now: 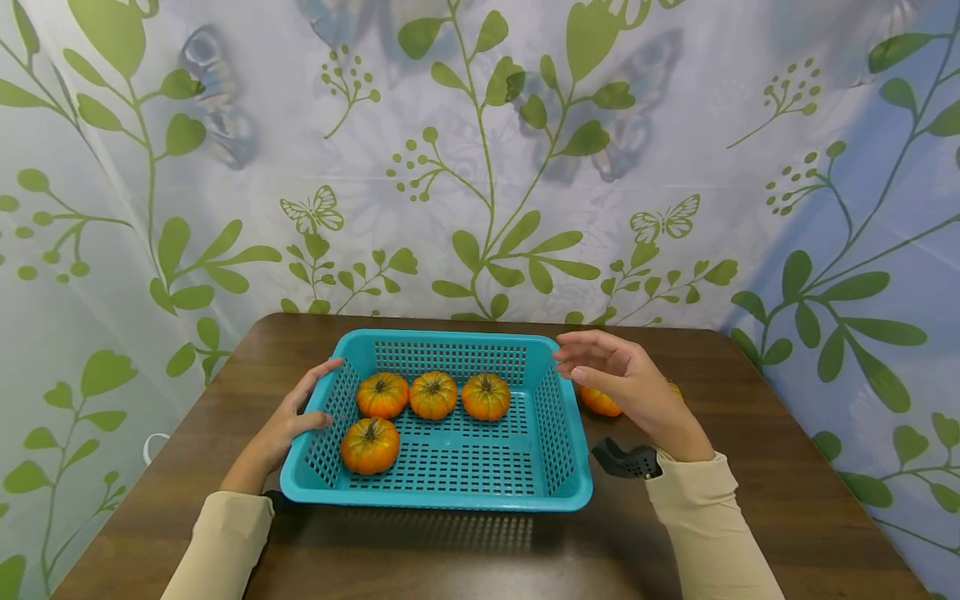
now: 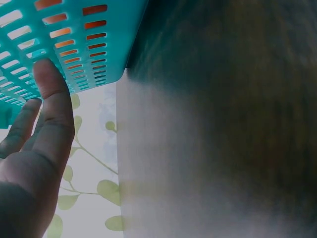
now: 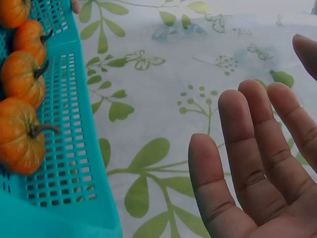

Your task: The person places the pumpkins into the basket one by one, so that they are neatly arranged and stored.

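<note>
A turquoise plastic basket [image 1: 450,500] with slotted walls holds several small orange pumpkins, three in a back row, including a middle one [image 1: 432,395], and one at the front left [image 1: 370,446]. My left hand [image 1: 288,417] grips the basket's left side, its thumb over the rim. Up close in the left wrist view, fingertips [image 2: 47,74] meet the outer slotted wall. Beside the right rim hovers my right hand [image 1: 637,379], its fingers [image 3: 235,119] extended and apart from the basket, nothing in it. Beneath it, an orange pumpkin [image 1: 600,402] on the table is partly hidden.
The basket is over a dark brown wooden table [image 1: 757,467]. A patterned curtain [image 1: 517,192] with green leaves hangs along the back edge. A dark strap piece [image 1: 626,460] sits at my right wrist. More orange shows behind the right hand, mostly covered.
</note>
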{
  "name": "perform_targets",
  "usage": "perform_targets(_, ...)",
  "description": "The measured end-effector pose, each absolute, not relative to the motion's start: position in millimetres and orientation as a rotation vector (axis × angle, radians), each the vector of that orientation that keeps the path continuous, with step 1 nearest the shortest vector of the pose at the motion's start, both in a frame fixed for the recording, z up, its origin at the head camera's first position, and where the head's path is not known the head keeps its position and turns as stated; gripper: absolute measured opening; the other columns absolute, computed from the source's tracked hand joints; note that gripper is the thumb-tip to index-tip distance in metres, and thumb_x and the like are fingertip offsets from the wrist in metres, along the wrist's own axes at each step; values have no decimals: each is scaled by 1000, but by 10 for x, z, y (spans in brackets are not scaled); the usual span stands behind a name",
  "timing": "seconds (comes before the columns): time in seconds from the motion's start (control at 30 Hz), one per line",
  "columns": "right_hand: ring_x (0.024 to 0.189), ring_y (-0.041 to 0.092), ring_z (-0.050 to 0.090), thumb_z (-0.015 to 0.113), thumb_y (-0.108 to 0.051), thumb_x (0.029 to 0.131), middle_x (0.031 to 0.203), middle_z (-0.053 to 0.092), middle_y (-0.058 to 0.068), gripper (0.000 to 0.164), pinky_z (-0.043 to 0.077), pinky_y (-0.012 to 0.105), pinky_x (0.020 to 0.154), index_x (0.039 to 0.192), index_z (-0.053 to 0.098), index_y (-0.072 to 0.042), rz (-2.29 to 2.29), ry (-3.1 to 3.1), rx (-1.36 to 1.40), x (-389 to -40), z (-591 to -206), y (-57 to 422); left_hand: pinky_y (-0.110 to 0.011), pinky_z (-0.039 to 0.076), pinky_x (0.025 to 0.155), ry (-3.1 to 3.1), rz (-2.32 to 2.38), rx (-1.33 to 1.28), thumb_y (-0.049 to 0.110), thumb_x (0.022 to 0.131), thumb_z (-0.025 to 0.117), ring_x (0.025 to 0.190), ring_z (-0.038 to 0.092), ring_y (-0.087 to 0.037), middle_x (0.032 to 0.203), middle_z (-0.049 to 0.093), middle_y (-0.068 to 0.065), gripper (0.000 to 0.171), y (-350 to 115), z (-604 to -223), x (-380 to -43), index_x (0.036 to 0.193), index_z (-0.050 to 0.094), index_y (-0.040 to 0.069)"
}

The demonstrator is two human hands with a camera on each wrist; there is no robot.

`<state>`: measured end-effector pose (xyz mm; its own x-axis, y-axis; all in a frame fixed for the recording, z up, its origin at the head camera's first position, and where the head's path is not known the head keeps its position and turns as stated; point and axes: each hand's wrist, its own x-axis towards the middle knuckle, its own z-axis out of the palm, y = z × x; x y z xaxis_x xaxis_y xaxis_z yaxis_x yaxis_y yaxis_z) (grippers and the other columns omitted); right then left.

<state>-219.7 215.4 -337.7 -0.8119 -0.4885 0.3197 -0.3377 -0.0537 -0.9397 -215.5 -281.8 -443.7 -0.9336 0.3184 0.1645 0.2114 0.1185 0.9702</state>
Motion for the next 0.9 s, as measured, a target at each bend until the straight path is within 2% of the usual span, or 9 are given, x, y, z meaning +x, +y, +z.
perform_targets(0.27,115,19,73,57,9,104,128,73,6,43,58,30,99,136,70,-17,-2019,2105,-884,-2185,-3510,2310,-37,58,91,2282,1965,560,2,93,55,136,39,-61,169,18,-34,79,-2813,-4438,-2159,166,35,24)
perform_targets(0.67,110,14,73,59,14,102,121,76,-2,44,58,27,96,134,73,-13,-2095,2191,-864,-2166,-3758,2476,-37,59,91,2242,1974,595,2,94,54,136,38,-60,169,15,-35,79,-2825,-4454,-2169,166,35,28)
perform_targets(0.9,107,14,73,62,16,99,118,78,2,43,59,25,91,130,75,-11,-2192,2266,-817,-2179,-3929,2538,-37,59,90,2249,1968,590,2,94,53,135,39,-60,169,16,-35,78,-2827,-4454,-2166,166,35,27)
